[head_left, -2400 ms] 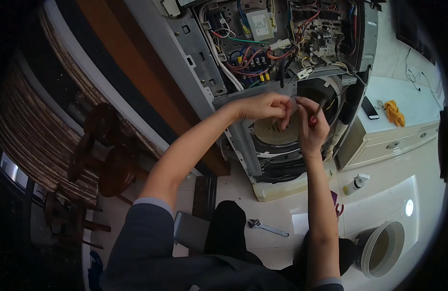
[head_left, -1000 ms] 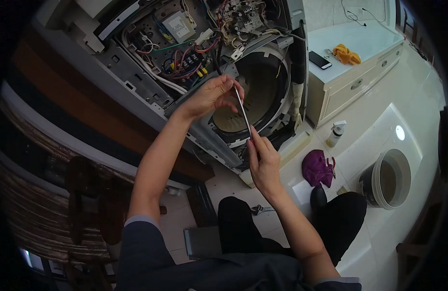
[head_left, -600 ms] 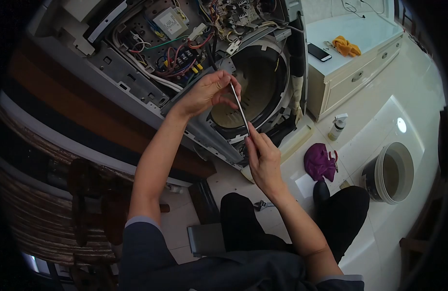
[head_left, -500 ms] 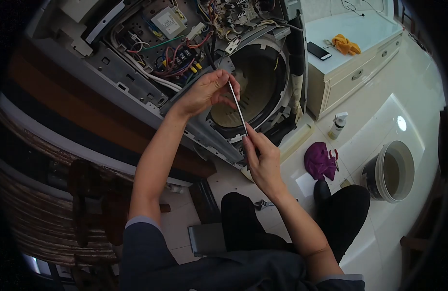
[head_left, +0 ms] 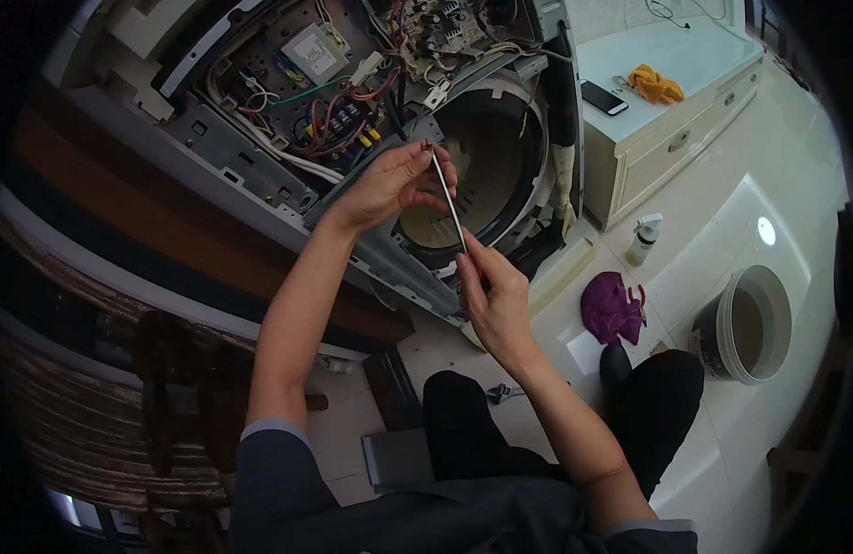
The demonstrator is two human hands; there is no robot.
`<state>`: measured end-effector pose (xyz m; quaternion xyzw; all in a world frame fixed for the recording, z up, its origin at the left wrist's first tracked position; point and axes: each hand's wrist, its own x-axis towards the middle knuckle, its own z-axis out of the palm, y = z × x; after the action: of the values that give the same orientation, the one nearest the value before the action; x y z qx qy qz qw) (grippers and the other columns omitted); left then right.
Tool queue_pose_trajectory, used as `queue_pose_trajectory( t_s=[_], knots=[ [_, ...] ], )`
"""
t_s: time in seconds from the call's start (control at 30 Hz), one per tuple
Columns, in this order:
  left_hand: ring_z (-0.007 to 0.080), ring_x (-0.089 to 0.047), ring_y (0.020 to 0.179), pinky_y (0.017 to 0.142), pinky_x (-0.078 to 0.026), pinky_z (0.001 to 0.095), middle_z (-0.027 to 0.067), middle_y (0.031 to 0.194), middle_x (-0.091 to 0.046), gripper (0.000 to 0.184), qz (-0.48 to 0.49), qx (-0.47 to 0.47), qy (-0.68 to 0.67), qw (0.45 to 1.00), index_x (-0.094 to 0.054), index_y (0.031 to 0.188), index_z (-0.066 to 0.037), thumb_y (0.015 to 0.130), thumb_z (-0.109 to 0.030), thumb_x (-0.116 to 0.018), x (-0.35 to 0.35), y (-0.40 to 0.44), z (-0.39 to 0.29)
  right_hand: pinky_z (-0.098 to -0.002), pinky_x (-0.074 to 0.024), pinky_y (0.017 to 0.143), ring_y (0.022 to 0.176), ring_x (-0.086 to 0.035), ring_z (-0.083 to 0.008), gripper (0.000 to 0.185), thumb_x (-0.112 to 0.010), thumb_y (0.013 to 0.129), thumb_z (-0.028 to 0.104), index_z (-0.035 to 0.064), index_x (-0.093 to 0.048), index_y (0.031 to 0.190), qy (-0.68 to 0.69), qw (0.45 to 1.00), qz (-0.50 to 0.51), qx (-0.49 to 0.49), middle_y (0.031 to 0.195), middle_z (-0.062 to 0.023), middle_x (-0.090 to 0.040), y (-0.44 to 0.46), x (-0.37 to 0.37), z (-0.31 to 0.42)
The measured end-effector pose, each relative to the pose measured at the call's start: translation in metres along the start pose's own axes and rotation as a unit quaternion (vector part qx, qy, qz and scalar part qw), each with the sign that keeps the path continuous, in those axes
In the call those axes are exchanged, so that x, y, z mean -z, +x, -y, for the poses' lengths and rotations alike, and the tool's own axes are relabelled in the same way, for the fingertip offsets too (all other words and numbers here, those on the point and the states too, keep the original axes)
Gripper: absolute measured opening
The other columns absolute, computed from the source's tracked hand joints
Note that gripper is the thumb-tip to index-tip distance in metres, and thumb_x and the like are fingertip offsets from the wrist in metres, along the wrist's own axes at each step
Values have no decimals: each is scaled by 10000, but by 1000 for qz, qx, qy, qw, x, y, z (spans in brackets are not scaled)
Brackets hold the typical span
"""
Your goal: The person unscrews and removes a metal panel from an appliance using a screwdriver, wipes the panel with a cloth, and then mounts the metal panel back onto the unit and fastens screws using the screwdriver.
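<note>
My right hand [head_left: 496, 300] is closed around the handle end of a thin screwdriver [head_left: 447, 198], whose metal shaft slants up and left. The tip of the shaft meets the thumb and forefinger of my left hand [head_left: 389, 185]. A tiny dark piece shows at those fingertips, too small to name. Both hands are in front of an opened machine with a round drum opening [head_left: 482, 166]. Above them are a wiring block [head_left: 338, 120], a box with a white label [head_left: 315, 54] and a circuit board [head_left: 445, 28].
A white cabinet [head_left: 680, 138] at the right bears a phone [head_left: 604, 98] and an orange cloth [head_left: 654, 84]. On the floor are a spray bottle [head_left: 643, 242], a purple cloth [head_left: 611, 309], a bucket [head_left: 722, 328] and an adjustable wrench [head_left: 505, 392]. Dark wooden stools are at the left.
The hands, close together earlier, are now apart along the screwdriver, its shaft reaching my left fingertips. The view has turned, bringing the purple cloth into sight. Lately the hands have shifted slightly left.
</note>
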<state>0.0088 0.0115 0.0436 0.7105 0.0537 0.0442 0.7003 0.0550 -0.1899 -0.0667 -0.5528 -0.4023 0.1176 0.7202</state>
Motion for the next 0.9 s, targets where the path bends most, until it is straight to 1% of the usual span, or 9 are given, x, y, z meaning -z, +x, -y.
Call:
queue_pose_trajectory(
  t_s=[0.07,0.1,0.17,0.2,0.27,0.3,0.37,0.47,0.9],
  knots=[
    [197,-632,1032,836,-563,371,100,1099,-617,317,-14,11,21,1000,-504,1227,-49,1032,-294,-452,-1,0,0,-249,-416,502,552,-508,-77,307,-559,965,56,11,-605,1265,6,1000,-2,-7,719,-30,-508,2,0,-1],
    [197,-632,1032,836,-563,371,100,1099,-617,317,-14,12,21,1000,-504,1227,-49,1032,-294,-452,-3,1,-1,-249,-416,502,552,-508,-77,307,-559,965,56,11,-605,1265,6,1000,-3,-8,719,-30,-508,3,1,-1],
    [208,-620,1097,880,-548,365,125,1191,-609,389,-19,23,49,998,-468,1310,-28,1029,-297,-456,-6,1,-2,-276,-433,536,580,-532,-109,309,-574,953,58,6,-604,1257,-10,1000,-15,-15,721,-62,-527,6,4,1],
    [208,-620,1097,880,-548,365,125,1191,-609,389,-18,23,48,998,-468,1310,-28,1029,-297,-456,-6,1,-2,-276,-433,536,580,-532,-109,309,-574,953,58,6,-604,1257,-10,1000,-15,-16,721,-62,-527,9,5,4],
    [218,-581,1180,964,-507,362,158,1298,-570,453,-3,27,57,998,-409,1403,-9,1037,-273,-442,-6,3,-2,-377,-472,631,676,-606,-315,289,-591,918,32,-25,-608,1202,-37,999,-27,4,773,-183,-572,16,10,12],
    [218,-581,1180,964,-507,362,158,1298,-570,453,-3,27,57,998,-409,1403,-9,1037,-273,-442,-5,3,-1,-377,-472,631,676,-606,-315,289,-591,918,32,-25,-608,1202,-38,999,-28,4,773,-183,-572,19,11,13],
    [219,-541,1239,1022,-462,358,163,1341,-547,487,-5,24,81,996,-374,1436,-8,1036,-277,-443,-5,5,0,-403,-478,649,714,-617,-359,279,-588,916,38,-29,-612,1186,-88,996,-12,16,804,-207,-587,24,14,15],
    [219,-528,1255,1035,-447,350,161,1356,-538,507,-4,22,111,994,-356,1450,-6,1034,-283,-447,-7,5,-2,-422,-480,662,735,-613,-388,272,-584,917,49,-34,-614,1174,-105,994,5,5,824,-223,-591,29,19,18],
    [215,-517,1267,1029,-447,347,154,1369,-532,530,-11,26,106,994,-341,1457,-7,1031,-300,-456,-8,4,-3,-460,-496,702,782,-624,-413,266,-564,929,70,-39,-611,1168,-141,989,35,17,869,-232,-605,40,32,28]
  ],
)
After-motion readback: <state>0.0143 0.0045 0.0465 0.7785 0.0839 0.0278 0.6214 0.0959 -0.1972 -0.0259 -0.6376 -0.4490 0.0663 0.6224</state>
